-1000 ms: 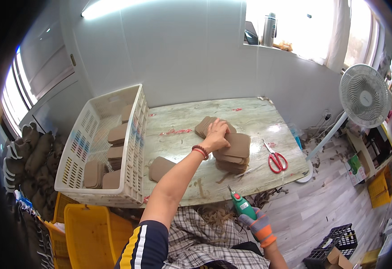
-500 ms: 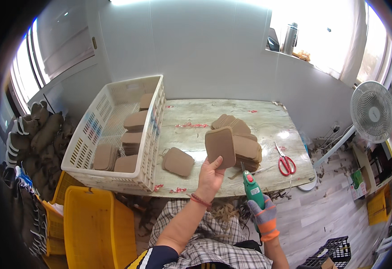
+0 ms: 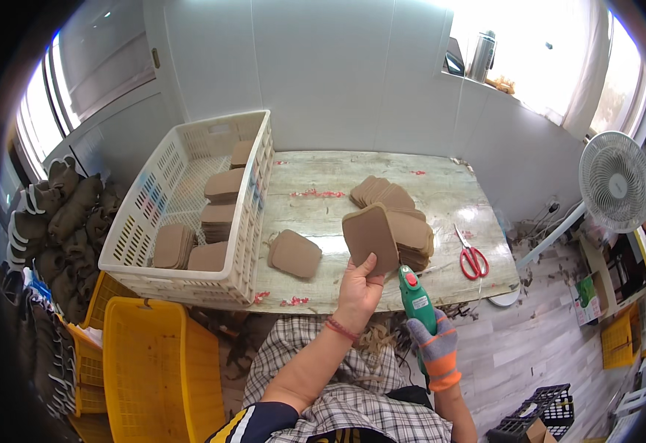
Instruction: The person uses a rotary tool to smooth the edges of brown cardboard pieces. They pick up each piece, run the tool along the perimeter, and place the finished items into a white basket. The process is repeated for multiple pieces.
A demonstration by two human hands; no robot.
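My left hand (image 3: 360, 292) pinches the lower edge of a brown, rounded-rectangle fabric pad (image 3: 369, 240), raised over the table's front part. In a grey and orange glove, my right hand (image 3: 438, 348) grips a green handheld power tool (image 3: 417, 301) with a red button. The tool's tip points up beside the pad's lower right edge; whether they touch I cannot tell. Behind the held pad lies a fanned pile of similar pads (image 3: 385, 193). A smaller stack of pads (image 3: 295, 254) rests to the left on the table.
A white plastic crate (image 3: 245, 284) with several pad stacks stands on the table (image 3: 315, 166) at left. Red-handled scissors (image 3: 474, 262) lie at right. A yellow bin (image 3: 142, 369) stands low left, a white fan (image 3: 614, 184) far right. Scraps (image 3: 374, 343) lie on my checked apron.
The held pad has tilted, its top leaning left, and shifted slightly right. The green tool has come up closer to the pad's lower right edge. The view has shifted slightly.
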